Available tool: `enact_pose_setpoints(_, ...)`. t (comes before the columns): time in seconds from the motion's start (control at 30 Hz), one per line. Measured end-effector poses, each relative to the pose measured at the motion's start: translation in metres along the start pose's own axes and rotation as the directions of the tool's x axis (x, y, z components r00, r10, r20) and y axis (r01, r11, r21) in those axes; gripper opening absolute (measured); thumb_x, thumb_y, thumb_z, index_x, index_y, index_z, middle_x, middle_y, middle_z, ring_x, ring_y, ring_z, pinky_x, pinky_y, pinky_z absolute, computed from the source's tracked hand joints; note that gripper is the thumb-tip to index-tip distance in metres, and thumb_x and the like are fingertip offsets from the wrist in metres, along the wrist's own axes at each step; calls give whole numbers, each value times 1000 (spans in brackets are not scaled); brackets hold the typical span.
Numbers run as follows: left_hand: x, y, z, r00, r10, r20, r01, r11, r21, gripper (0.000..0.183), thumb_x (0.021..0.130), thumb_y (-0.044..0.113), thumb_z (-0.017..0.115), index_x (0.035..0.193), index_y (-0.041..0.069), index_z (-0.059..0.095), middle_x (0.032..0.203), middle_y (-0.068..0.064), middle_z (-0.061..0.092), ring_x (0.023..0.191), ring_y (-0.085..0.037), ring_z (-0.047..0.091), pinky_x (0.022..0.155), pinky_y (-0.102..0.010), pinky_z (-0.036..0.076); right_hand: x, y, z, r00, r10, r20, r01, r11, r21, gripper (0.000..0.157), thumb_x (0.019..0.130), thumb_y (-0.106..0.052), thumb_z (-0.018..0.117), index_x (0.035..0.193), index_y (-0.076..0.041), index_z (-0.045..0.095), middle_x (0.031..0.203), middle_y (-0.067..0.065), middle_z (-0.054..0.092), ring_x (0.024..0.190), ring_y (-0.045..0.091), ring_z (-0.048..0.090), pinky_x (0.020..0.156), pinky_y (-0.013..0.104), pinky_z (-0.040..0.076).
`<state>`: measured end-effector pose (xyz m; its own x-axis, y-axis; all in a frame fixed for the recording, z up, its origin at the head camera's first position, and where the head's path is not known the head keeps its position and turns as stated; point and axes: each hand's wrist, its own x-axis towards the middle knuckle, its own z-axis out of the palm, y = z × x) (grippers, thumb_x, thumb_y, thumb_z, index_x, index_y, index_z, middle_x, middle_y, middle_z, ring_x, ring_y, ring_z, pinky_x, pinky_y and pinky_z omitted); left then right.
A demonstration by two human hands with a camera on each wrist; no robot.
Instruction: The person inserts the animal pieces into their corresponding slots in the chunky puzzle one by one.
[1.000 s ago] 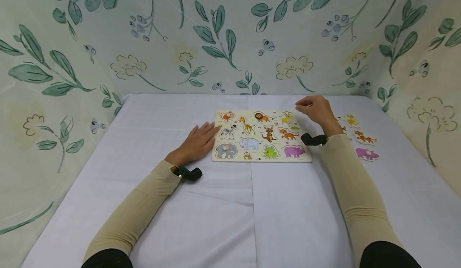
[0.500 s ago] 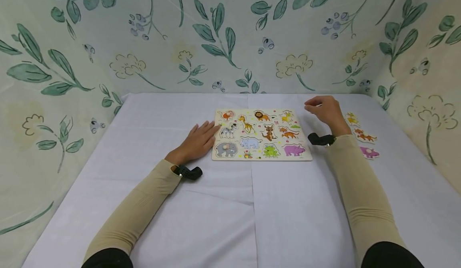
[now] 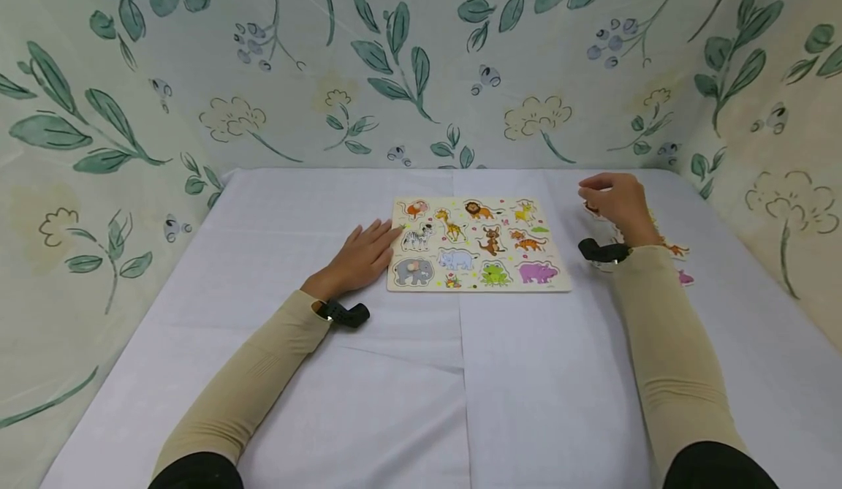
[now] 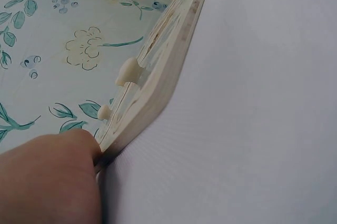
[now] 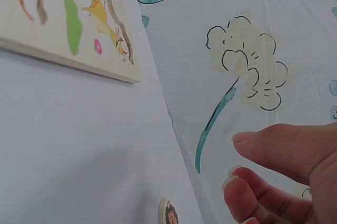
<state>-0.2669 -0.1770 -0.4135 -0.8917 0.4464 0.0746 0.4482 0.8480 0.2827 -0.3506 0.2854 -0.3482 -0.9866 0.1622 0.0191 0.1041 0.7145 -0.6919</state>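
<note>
A wooden animal puzzle board (image 3: 479, 284) lies on the white cloth. My left hand (image 3: 355, 259) rests flat at its left edge with fingers extended; the left wrist view shows the thumb (image 4: 52, 176) against the board's side. To the right of the board hovers my right hand (image 3: 618, 204). The right wrist view shows its thumb (image 5: 284, 145) and curved fingers (image 5: 245, 197) apart, nothing between them. Below them is a lion piece (image 5: 171, 214). The right hand and forearm partly cover the loose tiger piece (image 3: 677, 250) and the purple hippo piece (image 3: 685, 278).
Round wooden knobs stick up from the board, a larger knob (image 4: 129, 72) and a smaller knob (image 4: 103, 112). The white cloth (image 3: 368, 401) spreads over the table. Behind it hangs a leaf-and-flower patterned curtain (image 3: 296, 131).
My right hand has moved right, away from the board and over the loose pieces, which it now hides more. My left hand stays at the board's edge.
</note>
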Motion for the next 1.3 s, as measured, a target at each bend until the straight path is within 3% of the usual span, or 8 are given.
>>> enact_pose_setpoints(0.7, 1, -2, 1, 1000, 0, -15, 0, 1000, -11, 52, 104, 32, 30, 154, 20, 25, 160, -5, 18, 148, -25, 8, 118, -49, 2, 8, 24, 0, 999, 51, -13, -51, 999, 8, 44, 97, -36, 55, 129, -5, 60, 130, 20, 53, 111, 36, 47, 97, 52, 41)
enact_pose_setpoints(1.03, 1, 0, 0, 1000, 0, -11, 0, 1000, -22, 52, 104, 33, 30, 154, 20, 26, 160, -4, 17, 148, -25, 8, 118, -49, 1, 12, 38, 0, 996, 89, -13, -89, 996, -10, 42, 98, -32, 55, 129, -5, 60, 129, 20, 52, 107, 34, 45, 79, 39, 44)
enact_pose_setpoints(1.2, 1, 0, 0, 1000, -3, -8, 3, 1000, -19, 52, 104, 33, 30, 154, 20, 25, 160, -4, 17, 148, -24, 8, 118, -49, 1, 14, 45, -1, 996, 90, -21, -90, 996, -11, 44, 97, -35, 55, 128, -5, 61, 130, 20, 52, 108, 34, 44, 76, 34, 42)
enact_pose_setpoints(1.3, 1, -1, 0, 1000, -2, -10, 1, 1000, -18, 52, 104, 34, 30, 154, 20, 26, 160, -4, 17, 148, -24, 8, 118, -49, 1, 15, 49, -1, 995, 89, -33, -90, 996, -13, 44, 96, -36, 56, 127, -5, 62, 132, 20, 51, 110, 34, 44, 79, 38, 43)
